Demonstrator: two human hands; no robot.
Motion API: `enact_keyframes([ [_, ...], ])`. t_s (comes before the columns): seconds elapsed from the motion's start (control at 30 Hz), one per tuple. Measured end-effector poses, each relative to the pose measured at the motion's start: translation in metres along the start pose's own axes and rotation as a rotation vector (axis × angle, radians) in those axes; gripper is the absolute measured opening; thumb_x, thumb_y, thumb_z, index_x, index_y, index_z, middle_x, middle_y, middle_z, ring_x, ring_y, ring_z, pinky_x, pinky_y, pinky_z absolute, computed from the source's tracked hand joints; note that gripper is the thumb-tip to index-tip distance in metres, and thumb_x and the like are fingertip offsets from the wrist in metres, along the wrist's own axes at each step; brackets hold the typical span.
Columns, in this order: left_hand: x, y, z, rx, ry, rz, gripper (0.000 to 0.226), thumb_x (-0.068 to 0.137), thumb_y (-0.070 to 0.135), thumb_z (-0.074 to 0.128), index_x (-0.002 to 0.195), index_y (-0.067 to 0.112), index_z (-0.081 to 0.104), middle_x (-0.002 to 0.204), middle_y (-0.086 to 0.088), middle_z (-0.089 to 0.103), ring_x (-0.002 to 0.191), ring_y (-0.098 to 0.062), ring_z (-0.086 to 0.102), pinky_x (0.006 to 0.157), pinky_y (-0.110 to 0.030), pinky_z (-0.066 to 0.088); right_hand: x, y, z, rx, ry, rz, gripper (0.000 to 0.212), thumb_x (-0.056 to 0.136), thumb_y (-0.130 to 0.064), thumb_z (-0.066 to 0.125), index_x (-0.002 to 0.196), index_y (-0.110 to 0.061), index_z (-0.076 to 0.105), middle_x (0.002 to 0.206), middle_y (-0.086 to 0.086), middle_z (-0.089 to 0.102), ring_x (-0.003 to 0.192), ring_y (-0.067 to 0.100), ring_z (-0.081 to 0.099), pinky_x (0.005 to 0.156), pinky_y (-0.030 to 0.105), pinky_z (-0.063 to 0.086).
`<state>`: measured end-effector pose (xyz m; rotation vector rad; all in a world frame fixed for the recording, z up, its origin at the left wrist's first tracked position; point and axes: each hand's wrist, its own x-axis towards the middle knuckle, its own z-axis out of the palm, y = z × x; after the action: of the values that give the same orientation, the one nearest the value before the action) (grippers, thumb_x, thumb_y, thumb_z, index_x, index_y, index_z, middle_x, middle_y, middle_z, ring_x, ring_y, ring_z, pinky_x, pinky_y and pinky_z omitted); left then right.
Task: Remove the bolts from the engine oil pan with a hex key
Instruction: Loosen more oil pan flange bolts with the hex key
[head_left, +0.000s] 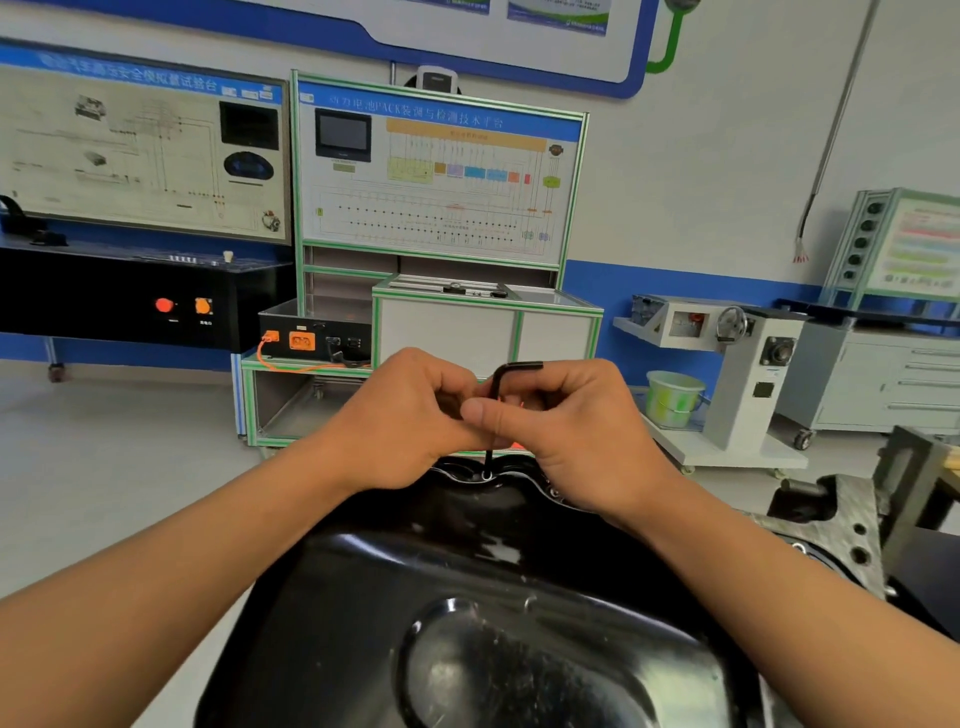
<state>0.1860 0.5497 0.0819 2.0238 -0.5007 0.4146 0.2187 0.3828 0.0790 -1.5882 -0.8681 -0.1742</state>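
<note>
Glossy oil pan (467, 571), hex key (494, 387) upright — training boards (441, 171)

Left of the hex key (495, 387), the left hand (410, 415) is bare; right of it, the right hand (576, 431) likewise. Both forearms (182, 561) run bare to the frame edge.

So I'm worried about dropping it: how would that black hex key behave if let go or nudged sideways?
Likely stiff: the hex key is a thin dark bar with one tight bend. It stands upright, tip in a bolt on the oil pan rim, so released it would probably tip. The pan looks glossy and curved, so it might slide off.
</note>
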Motion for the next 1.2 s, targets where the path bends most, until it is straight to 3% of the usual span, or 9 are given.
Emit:
enact_keyframes([
  [0.1,0.000,-0.002,0.000,0.005,0.014,0.004,0.020,0.075,0.010,0.082,0.075,-0.006,0.070,0.065,-0.021,0.057,0.066,-0.019,0.048,0.068,-0.034,0.043,-0.001,-0.003,0.001,-0.017,0.006,-0.005,0.011,0.080,-0.004,0.080,0.080,0.006,0.076,0.063,0.005,0.064,0.056,0.004,0.052,0.057,0.014,0.044],
  [0.23,0.000,-0.003,0.000,0.024,0.027,0.009,0.020,0.074,0.009,0.084,0.070,-0.001,0.067,0.066,-0.024,0.059,0.064,-0.018,0.051,0.066,-0.031,0.046,-0.002,-0.004,0.002,-0.058,0.029,-0.010,0.005,0.079,-0.005,0.081,0.079,-0.005,0.077,0.057,-0.010,0.064,0.050,-0.001,0.051,0.053,0.010,0.041],
  [0.33,0.001,-0.006,0.000,0.043,0.062,0.016,0.027,0.072,0.008,0.085,0.059,0.016,0.062,0.057,0.001,0.058,0.056,-0.011,0.051,0.059,-0.019,0.045,-0.001,-0.003,0.002,-0.090,0.058,-0.017,0.007,0.077,-0.008,0.083,0.082,-0.007,0.078,0.056,-0.013,0.065,0.049,-0.002,0.054,0.052,0.008,0.042],
  [0.5,-0.001,-0.008,0.000,-0.020,-0.096,0.011,0.017,0.087,0.003,0.071,0.098,0.014,0.076,0.087,0.001,0.078,0.078,-0.006,0.071,0.075,-0.022,0.057,-0.002,-0.003,0.000,-0.148,0.088,-0.022,0.003,0.086,-0.013,0.077,0.087,-0.015,0.079,0.076,0.000,0.075,0.070,0.015,0.070,0.064,0.027,0.059],
  [0.57,-0.001,-0.008,0.000,-0.006,-0.093,0.004,0.019,0.091,0.002,0.065,0.101,0.014,0.076,0.089,0.001,0.078,0.080,-0.007,0.071,0.071,-0.025,0.059,-0.003,-0.003,0.000,-0.174,0.047,-0.033,0.014,0.093,-0.012,0.069,0.089,-0.023,0.076,0.077,-0.009,0.076,0.072,0.007,0.070,0.065,0.020,0.056],
  [0.77,-0.001,-0.005,-0.001,0.004,-0.038,-0.003,0.004,0.078,0.023,0.077,0.080,0.019,0.078,0.072,-0.012,0.072,0.065,-0.021,0.061,0.062,-0.037,0.054,-0.003,-0.002,0.002,-0.227,-0.009,-0.087,0.005,0.091,-0.018,0.072,0.087,-0.017,0.076,0.064,-0.008,0.062,0.058,0.008,0.054,0.059,0.016,0.047],
  [0.93,0.002,-0.009,-0.001,0.015,0.038,0.019,0.029,0.074,0.012,0.084,0.055,0.020,0.064,0.052,0.007,0.053,0.051,-0.006,0.046,0.053,-0.016,0.041,-0.002,-0.002,0.000,-0.113,0.047,-0.050,0.008,0.080,-0.015,0.083,0.079,-0.020,0.077,0.060,-0.006,0.064,0.055,0.002,0.054,0.056,0.012,0.045],
  [1.03,0.002,-0.010,0.000,-0.025,-0.001,0.018,0.019,0.074,0.007,0.083,0.071,-0.001,0.066,0.064,-0.001,0.060,0.061,-0.010,0.055,0.065,-0.018,0.047,-0.001,-0.001,0.001,-0.155,0.043,-0.059,0.007,0.080,-0.013,0.082,0.081,-0.019,0.078,0.068,-0.008,0.067,0.058,0.001,0.054,0.058,0.014,0.045],
  [1.2,-0.001,-0.009,-0.001,0.008,-0.095,0.020,0.012,0.087,0.004,0.071,0.096,0.010,0.076,0.088,-0.003,0.078,0.088,-0.016,0.074,0.086,-0.028,0.057,-0.001,-0.001,0.001,-0.243,-0.024,-0.061,0.014,0.098,-0.010,0.061,0.101,-0.008,0.075,0.093,0.008,0.071,0.086,0.019,0.066,0.080,0.031,0.055],
])
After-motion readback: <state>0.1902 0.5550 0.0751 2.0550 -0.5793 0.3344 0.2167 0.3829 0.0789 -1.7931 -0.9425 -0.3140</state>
